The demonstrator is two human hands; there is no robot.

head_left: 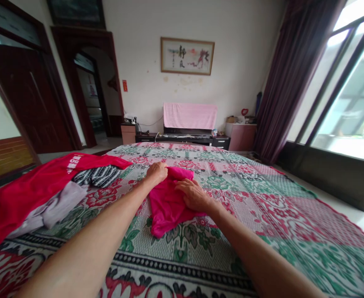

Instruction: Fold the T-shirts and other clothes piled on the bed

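A bright pink garment (166,207) lies partly folded in the middle of the bed. My left hand (157,171) is closed on the garment's far upper edge, pinching the cloth. My right hand (192,194) lies flat on the garment's right side with fingers stretched out, pressing it down. Both my bare forearms reach in from the near edge of the bed.
The bed carries a floral spread (247,207) in green, red and white. At the left lies a pile of clothes: a red shirt (23,194), a striped piece (99,176) and a pale grey one (61,205). Beyond stand a low cabinet with a pink cloth (190,116), a doorway and a window.
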